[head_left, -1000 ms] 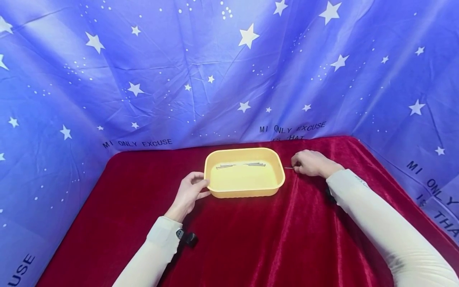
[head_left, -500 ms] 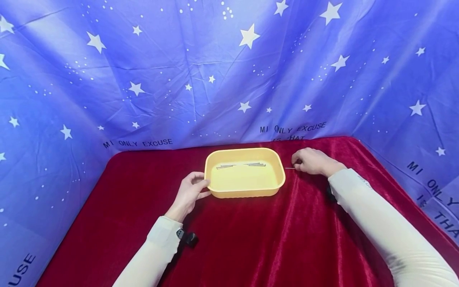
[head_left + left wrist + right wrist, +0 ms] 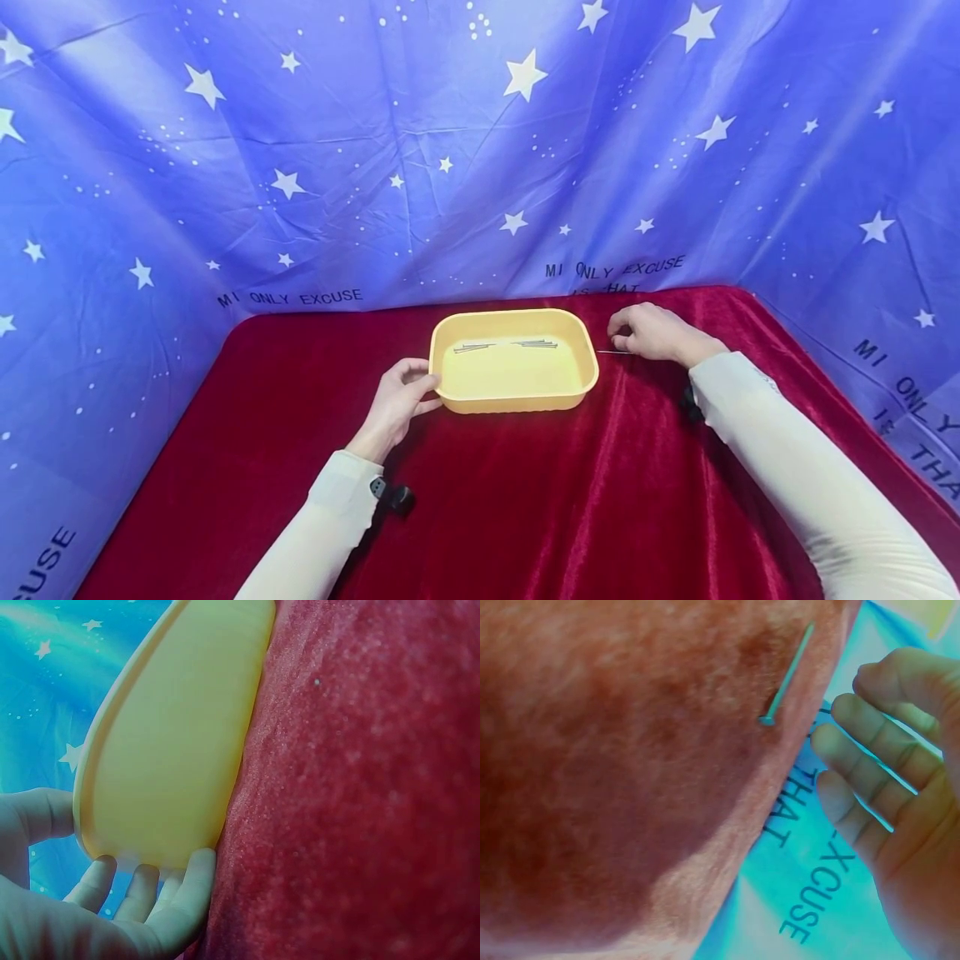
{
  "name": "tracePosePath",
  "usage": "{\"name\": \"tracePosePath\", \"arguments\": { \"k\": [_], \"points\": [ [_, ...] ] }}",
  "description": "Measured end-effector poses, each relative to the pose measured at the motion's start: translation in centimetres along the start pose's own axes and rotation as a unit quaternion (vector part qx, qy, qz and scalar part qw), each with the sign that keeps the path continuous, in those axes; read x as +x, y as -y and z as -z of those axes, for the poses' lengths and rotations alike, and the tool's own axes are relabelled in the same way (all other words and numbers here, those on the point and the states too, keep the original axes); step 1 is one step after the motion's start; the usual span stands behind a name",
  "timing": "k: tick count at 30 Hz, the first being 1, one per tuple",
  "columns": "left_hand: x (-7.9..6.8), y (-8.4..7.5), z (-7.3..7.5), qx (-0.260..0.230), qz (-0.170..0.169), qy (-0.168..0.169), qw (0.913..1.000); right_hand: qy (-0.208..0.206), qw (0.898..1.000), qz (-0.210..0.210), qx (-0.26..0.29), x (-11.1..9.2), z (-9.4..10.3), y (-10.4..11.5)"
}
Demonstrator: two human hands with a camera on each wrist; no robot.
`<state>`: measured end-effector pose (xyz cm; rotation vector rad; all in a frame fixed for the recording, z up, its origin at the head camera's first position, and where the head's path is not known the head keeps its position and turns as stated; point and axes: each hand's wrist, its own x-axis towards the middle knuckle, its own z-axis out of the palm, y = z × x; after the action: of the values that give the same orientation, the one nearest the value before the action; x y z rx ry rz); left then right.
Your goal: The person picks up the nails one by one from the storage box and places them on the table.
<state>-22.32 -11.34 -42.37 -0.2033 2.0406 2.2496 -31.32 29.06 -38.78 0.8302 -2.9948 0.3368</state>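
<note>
A yellow box (image 3: 517,382) sits near the middle of the back edge of the red table (image 3: 480,492). The left hand (image 3: 395,402) holds the left end of the box. Its fingers are bent and touch the outside of the box.

Inside, thin gray nails lie flat in two small groups. The left bunch (image 3: 472,347) and the right bunch (image 3: 536,342) have a gap between them. I can't count them for sure.

One loose nail (image 3: 787,675) lies flat on the table, just past the right end of the box. Its pointy end faces the box. The right hand (image 3: 651,333) is just beside this nail. Its fingers are loose and a little bent, and they hold nothing.

Both arms have pale sleeves (image 3: 802,467). A small black thing (image 3: 399,500) is on the left wrist. Behind the table hangs a blue cloth (image 3: 337,125) with white stars and black words.
</note>
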Motion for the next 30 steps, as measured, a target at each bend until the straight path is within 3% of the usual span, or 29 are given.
{"name": "tracePosePath", "arguments": {
  "k": [30],
  "points": [
    [-0.1, -0.1, 0.0, 0.0, -0.003, -0.002, 1.0, -0.022, 0.999, 0.039, 0.013, 2.4, 1.6, 2.7]
  ]
}}
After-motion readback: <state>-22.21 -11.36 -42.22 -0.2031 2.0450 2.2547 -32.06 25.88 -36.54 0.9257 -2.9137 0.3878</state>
